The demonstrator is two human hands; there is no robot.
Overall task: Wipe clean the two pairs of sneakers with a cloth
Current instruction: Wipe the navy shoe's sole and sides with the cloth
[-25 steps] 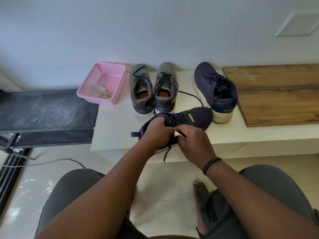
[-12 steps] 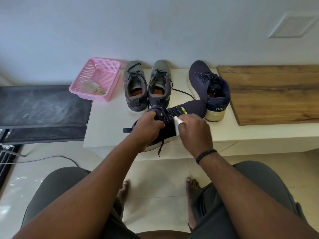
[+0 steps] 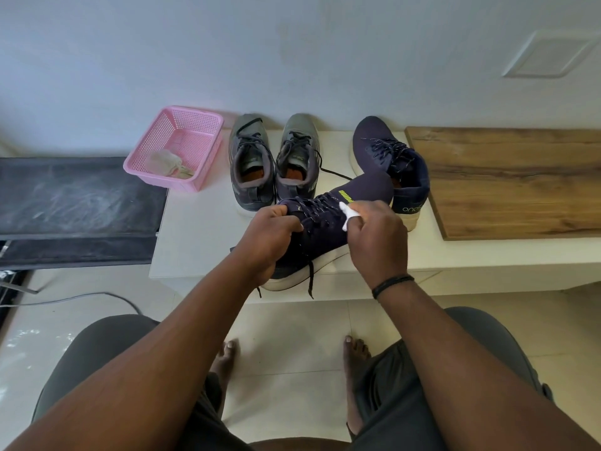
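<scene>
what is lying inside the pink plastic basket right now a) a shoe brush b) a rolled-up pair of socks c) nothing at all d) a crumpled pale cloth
d: the pink perforated plastic basket, left of the grey pair of sneakers, has a crumpled pale cloth lying in its near corner.

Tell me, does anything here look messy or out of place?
Mostly tidy. One lace of the right grey sneaker trails loose across the white ledge. A crumpled rag lies in the pink basket. The black surface at the left looks dusty and streaked.
</scene>
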